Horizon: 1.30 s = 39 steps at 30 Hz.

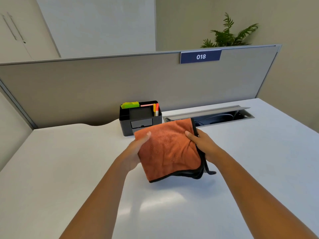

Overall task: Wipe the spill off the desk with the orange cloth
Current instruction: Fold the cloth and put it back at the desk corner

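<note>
An orange cloth (168, 149) with a dark edge, folded, is held up above the white desk (60, 169) in the middle of the view. My left hand (133, 152) grips its left edge, thumb on top. My right hand (202, 145) grips its right edge, where the dark folded layers hang down. The cloth's lower corner droops toward the desk. A faint glossy patch (160, 202) shows on the desk below the cloth; I cannot tell whether it is the spill or a reflection.
A black desk organiser (140, 118) with sticky notes and pens stands just behind the cloth. To its right an open cable tray (208, 116) is set into the desk. A grey partition (103, 87) with a "018" sign closes the back.
</note>
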Each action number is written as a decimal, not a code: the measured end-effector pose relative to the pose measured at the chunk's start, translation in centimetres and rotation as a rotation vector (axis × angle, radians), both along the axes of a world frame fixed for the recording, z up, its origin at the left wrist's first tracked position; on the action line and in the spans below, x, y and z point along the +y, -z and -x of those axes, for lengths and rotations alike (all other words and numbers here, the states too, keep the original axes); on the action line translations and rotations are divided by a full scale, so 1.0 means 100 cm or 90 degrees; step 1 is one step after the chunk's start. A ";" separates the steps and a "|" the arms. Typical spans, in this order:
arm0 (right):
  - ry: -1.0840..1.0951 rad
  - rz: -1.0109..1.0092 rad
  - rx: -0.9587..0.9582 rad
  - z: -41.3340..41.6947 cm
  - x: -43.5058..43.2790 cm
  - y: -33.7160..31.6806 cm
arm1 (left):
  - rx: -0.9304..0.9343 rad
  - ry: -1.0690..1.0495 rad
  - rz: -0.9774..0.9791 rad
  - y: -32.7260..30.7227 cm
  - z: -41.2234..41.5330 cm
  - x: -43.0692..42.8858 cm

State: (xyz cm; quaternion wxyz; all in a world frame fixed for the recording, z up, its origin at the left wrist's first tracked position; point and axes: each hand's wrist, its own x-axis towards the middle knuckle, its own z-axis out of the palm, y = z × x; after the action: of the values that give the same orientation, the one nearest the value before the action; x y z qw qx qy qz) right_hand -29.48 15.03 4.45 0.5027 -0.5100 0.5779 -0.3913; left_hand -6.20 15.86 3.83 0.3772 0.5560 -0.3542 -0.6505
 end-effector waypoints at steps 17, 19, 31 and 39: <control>0.100 -0.201 -0.022 0.155 -0.047 -0.007 | 0.031 0.107 -0.011 0.006 0.156 -0.057; 0.127 -0.167 0.026 0.181 -0.054 -0.004 | 0.052 0.128 -0.007 0.009 0.186 -0.066; 0.187 -0.032 0.367 0.344 -0.097 0.017 | -0.037 0.220 -0.002 0.020 0.367 -0.119; 0.275 -0.058 0.410 0.420 -0.151 0.031 | 0.049 0.227 -0.005 0.038 0.447 -0.159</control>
State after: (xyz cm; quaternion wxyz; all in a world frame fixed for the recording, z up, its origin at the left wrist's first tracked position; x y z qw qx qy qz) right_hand -71.48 -0.03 1.31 0.2236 -0.4506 0.8169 -0.2821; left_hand -50.87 -0.06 0.03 0.2671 0.4608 -0.4296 -0.7292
